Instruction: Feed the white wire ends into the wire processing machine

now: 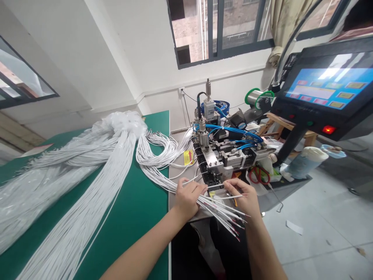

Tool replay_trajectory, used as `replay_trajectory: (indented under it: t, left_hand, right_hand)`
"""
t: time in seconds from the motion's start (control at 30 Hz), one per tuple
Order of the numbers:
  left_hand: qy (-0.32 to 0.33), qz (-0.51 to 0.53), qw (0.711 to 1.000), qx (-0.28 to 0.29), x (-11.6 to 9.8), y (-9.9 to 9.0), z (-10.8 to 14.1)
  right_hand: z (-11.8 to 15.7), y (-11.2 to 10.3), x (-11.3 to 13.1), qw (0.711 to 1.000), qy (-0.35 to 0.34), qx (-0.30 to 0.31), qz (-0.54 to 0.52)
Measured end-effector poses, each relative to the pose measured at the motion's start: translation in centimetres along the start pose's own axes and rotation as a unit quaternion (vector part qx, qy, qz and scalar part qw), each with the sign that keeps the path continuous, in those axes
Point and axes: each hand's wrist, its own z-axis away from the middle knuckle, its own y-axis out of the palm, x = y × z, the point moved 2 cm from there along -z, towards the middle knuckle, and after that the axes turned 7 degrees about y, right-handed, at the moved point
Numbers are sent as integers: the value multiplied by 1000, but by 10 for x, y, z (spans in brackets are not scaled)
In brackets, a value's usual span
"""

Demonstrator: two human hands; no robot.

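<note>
A bundle of white cables (217, 212) runs under my left hand (189, 196), their stripped ends with reddish inner wires fanning out to the lower right. The left hand is closed on the bundle. My right hand (243, 193) pinches the end of one white cable (216, 186), which stretches between both hands. Just beyond the hands stands a bench machine (214, 159) with metal cylinders and blue air tubes. From the left hand the cables lead back to a looped coil (155, 153) on the green table.
More white cables (96, 206), partly in clear plastic (119, 122), spread over the green table (131, 229). A lit touchscreen (329, 89) stands at right. Red-handled scissors (259, 175), a blue-white roll (309, 161) and a green-rimmed wire spool (257, 98) sit near the machine.
</note>
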Motion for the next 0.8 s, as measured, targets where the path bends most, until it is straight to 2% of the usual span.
replay_trajectory:
  t: [0.17, 0.4, 0.57, 0.8]
  left_hand:
    - [61, 36, 997, 32, 3, 6, 5]
    - [82, 40, 995, 47, 8, 12, 11]
    - [88, 11, 995, 40, 7, 13, 10]
    - [108, 16, 991, 74, 9, 13, 10]
  right_hand:
    - [1, 9, 1, 997, 24, 19, -73]
    - [0, 11, 8, 993, 10, 52, -107]
    - [-4, 3, 9, 998, -29, 38, -52]
    - [-8, 1, 9, 990, -127, 0, 65]
